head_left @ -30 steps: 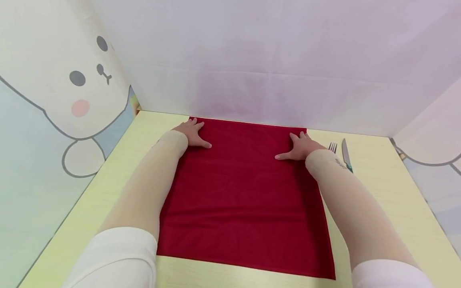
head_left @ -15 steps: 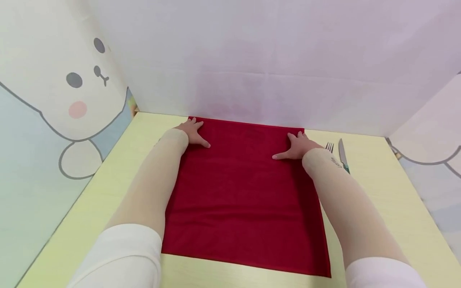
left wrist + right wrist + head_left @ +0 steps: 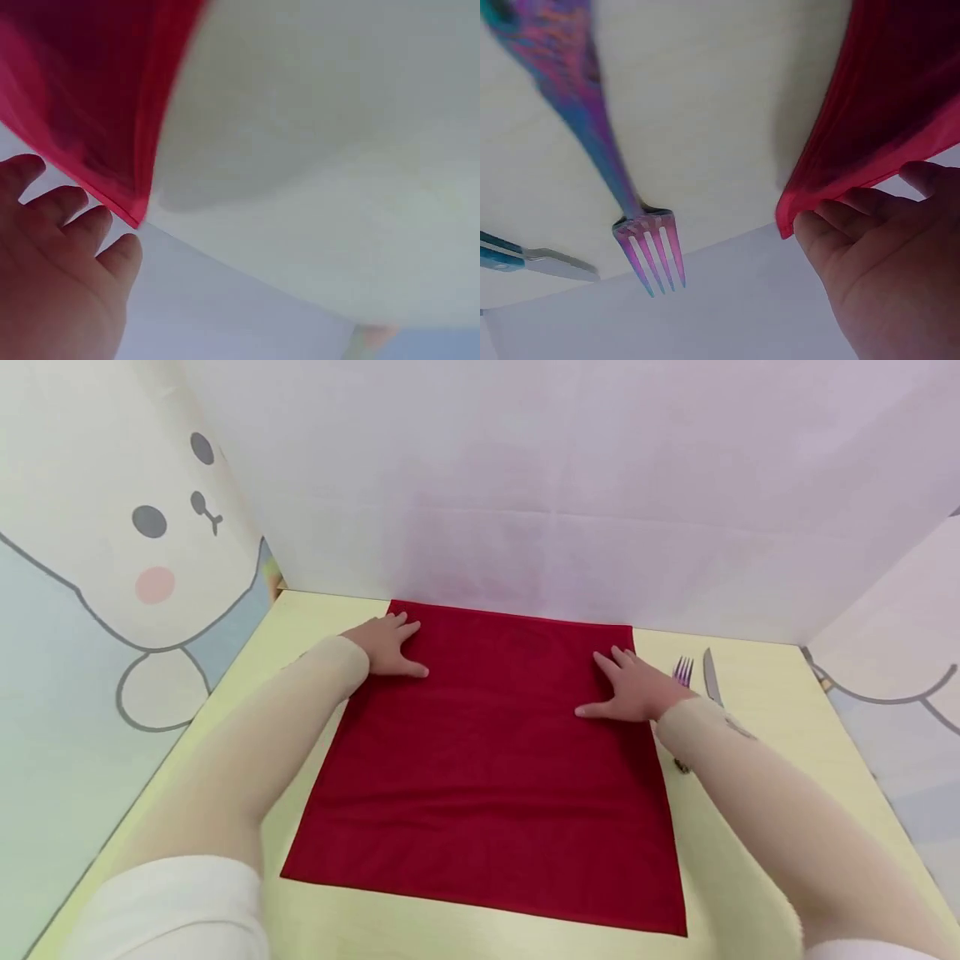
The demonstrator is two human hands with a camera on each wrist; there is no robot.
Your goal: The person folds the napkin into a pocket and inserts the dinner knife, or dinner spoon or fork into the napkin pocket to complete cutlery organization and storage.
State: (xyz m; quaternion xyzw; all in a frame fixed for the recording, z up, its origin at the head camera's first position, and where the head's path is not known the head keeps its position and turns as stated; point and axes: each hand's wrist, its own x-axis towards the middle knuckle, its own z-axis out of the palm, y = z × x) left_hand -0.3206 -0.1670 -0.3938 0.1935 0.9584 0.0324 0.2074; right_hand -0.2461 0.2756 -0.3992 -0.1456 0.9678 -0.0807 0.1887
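A dark red cloth napkin (image 3: 487, 760) lies spread flat on the pale wooden table, with a few soft creases across its lower half. Over its far left corner my left hand (image 3: 386, 645) has its fingers spread and the thumb pointing inward. My right hand (image 3: 633, 687) is spread in the same way near the far right corner. In the left wrist view, the left fingers (image 3: 88, 225) are beside the napkin's corner. The right fingers (image 3: 840, 221) lie along the opposite corner in the right wrist view. Whether either hand presses on the cloth, I cannot tell.
Right of the napkin lie a fork (image 3: 649, 247) with a rainbow sheen and a knife (image 3: 559, 264) with a teal handle, partly behind my right forearm in the head view. A pale wall (image 3: 487, 485) stands along the table's (image 3: 795, 760) far edge.
Both hands have drawn slightly outward and toward me from the far corners, and the elbows have spread. More of the napkin's left edge shows. The napkin itself looks unmoved.
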